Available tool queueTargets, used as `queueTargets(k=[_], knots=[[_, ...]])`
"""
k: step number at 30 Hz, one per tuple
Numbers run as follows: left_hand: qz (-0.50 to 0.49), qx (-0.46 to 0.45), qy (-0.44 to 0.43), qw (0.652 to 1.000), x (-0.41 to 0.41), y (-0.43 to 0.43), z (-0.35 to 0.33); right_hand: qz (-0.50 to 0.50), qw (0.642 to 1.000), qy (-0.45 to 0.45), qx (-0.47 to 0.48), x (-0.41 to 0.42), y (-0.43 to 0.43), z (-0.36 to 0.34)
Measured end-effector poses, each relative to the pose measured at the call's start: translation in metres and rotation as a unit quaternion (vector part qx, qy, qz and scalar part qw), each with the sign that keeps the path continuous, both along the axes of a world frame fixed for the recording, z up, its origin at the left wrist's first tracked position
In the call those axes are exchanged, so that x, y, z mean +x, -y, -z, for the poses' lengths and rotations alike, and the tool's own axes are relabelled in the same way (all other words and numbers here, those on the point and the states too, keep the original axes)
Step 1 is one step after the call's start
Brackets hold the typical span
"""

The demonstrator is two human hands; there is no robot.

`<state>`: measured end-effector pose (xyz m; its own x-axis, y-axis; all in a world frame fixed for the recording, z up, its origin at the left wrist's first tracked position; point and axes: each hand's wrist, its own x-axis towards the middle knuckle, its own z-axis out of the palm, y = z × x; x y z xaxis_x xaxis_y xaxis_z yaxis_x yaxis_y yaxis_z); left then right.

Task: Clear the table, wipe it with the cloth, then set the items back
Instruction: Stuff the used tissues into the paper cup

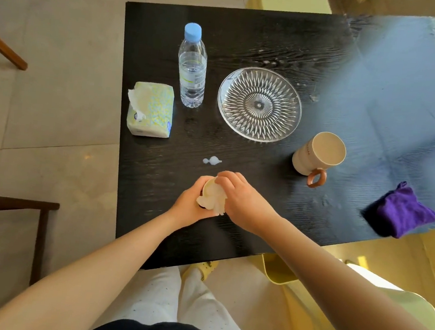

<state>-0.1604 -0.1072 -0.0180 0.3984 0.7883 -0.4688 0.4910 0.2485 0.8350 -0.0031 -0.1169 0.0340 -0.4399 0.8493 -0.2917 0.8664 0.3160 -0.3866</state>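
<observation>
Hands meet over the near middle of the black bench [249, 48]: the left hand [190, 204] is wrapped around a small cream object, the right hand [244, 200] presses a crumpled white tissue [214, 197] onto it. Just beyond lies a small white spill [212, 161]. Tissue pack [151, 110], water bottle [192, 66], glass plate [259, 104] and mug [318, 154] stand farther back; the purple cloth [404, 212] lies at the bench's right edge.

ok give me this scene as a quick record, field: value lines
surface: black table
left hand: holds a small pale cup
right hand: presses a tissue at the cup
spill: white drops beyond the hands
standing: water bottle, capped; mug
other items: tissue pack, glass plate
cloth: purple cloth, untouched at the right edge
</observation>
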Motion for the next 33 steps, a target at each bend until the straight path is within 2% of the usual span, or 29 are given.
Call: queueTargets(k=[2,5,10,12,18,23,33], knots=[[0.005,0.001,0.015,1.000,-0.002,0.001,0.003,-0.005,1.000,-0.013,-0.002,0.005,0.003,-0.004],[0.006,0.009,0.026,1.000,-0.005,0.002,0.008,-0.022,0.997,0.028,0.071,0.009,0.007,-0.006],[0.010,0.009,0.024,1.000,-0.005,0.002,0.011,-0.019,0.993,0.040,0.110,0.000,0.000,0.004],[0.013,0.011,0.022,1.000,-0.006,0.001,0.012,-0.050,0.992,0.070,0.093,-0.004,-0.007,0.004],[0.011,0.007,0.029,0.999,-0.005,0.000,0.015,-0.082,0.987,0.119,-0.069,-0.011,-0.015,-0.003],[0.002,0.001,0.037,0.999,-0.005,0.001,0.013,-0.101,0.993,0.061,-0.019,0.004,-0.008,-0.017],[0.009,0.001,-0.002,1.000,-0.004,-0.001,0.009,-0.199,0.955,0.192,-0.110,0.000,-0.006,-0.001]])
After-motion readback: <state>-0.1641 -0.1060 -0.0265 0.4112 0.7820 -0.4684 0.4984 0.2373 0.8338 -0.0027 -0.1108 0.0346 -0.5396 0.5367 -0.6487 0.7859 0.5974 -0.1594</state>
